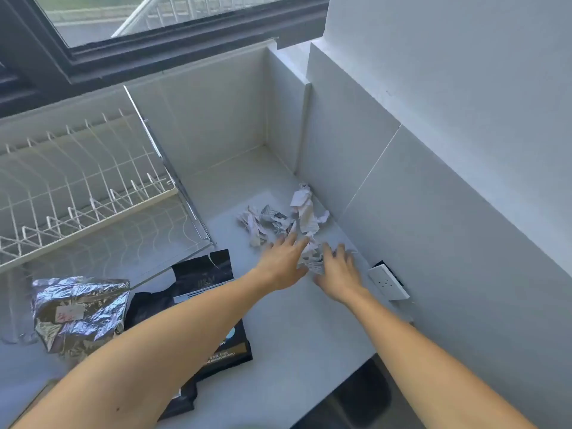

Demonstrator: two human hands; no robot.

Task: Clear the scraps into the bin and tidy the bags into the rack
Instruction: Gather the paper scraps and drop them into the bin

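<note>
A heap of crumpled paper scraps (280, 219) lies on the grey counter against the right wall. My left hand (283, 263) and my right hand (339, 274) reach side by side to the heap's near edge, fingers spread, with a few scraps (311, 258) between them. Neither hand has closed on anything. A white wire rack (80, 187) stands at the left. A crinkled silver foil bag (79, 314) lies in front of it. Black bags (202, 270) lie flat under my left forearm, partly hidden.
A white wall socket (388, 281) sits on the right wall just beyond my right hand. A dark window frame (161, 54) runs along the back. A dark bin-like opening (356, 400) shows below the counter's front edge at the lower right.
</note>
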